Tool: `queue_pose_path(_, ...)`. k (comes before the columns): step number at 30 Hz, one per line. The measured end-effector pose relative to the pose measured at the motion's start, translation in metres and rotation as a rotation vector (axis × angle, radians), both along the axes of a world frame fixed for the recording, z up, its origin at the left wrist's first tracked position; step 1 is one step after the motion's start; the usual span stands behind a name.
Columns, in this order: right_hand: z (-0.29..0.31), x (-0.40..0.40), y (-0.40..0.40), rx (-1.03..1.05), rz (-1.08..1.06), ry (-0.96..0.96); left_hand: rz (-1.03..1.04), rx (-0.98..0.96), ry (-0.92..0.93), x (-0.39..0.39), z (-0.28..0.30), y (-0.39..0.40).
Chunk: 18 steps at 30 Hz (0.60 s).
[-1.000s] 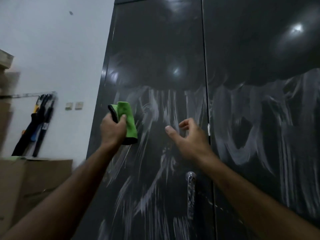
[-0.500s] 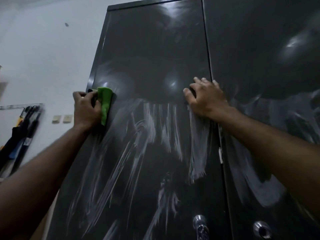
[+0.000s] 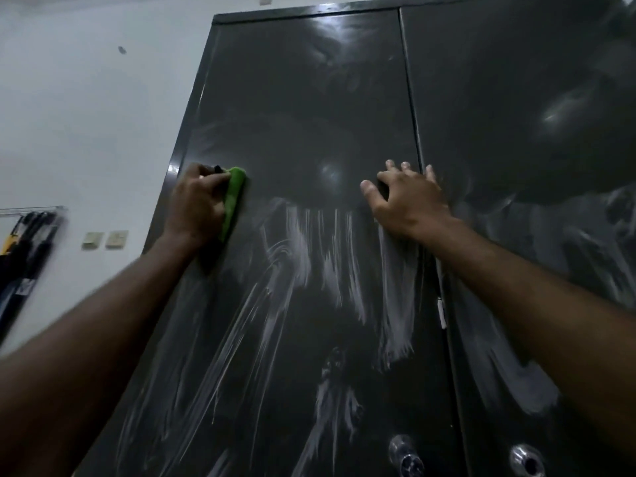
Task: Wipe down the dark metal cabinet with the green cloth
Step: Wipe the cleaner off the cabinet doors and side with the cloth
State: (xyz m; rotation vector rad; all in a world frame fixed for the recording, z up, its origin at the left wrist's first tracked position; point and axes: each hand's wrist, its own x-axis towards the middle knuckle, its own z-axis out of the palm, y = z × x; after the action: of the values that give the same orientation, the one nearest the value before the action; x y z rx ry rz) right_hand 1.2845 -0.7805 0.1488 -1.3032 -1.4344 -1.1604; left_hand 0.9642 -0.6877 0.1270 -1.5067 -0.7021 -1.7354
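While the left hand (image 3: 198, 204) pressed the green cloth (image 3: 233, 201) against the cabinet (image 3: 309, 98) door near its left edge, its fingers curled around the folded cloth, gripping it, likely for wiping pressure. Its right hand (image 3: 407, 197) lay spread on the door seam, fingers open, holding nothing, probably steadying the door above white streaks (image 3: 303, 256).

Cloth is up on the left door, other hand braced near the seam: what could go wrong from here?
1. The left hand holds the green cloth near the left door's outer edge; a stroke could slip off.
2. The right hand, pressed flat on the cabinet, may leave fresh prints.
3. White streaks below might be missed.
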Motion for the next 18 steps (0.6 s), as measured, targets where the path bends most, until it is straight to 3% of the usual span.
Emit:
queue_pose_path(5, 0.004, 0.005, 0.001, -0.005, -0.014, -0.023, -0.014, 0.015, 0.307, 0.015, -0.059, 0.001)
queue_pose_path(10, 0.003, 0.010, 0.003, -0.032, 0.000, -0.031, 0.117, 0.018, 0.260, -0.029, -0.032, 0.000)
queue_pose_path(13, 0.003, 0.012, 0.005, -0.027, 0.003, -0.044, 0.087, 0.028, 0.311, 0.000, -0.003, -0.011)
queue_pose_path(18, 0.007, 0.017, 0.004, -0.015, 0.006, -0.057, 0.020, 0.049, 0.446, 0.029, -0.042, -0.012)
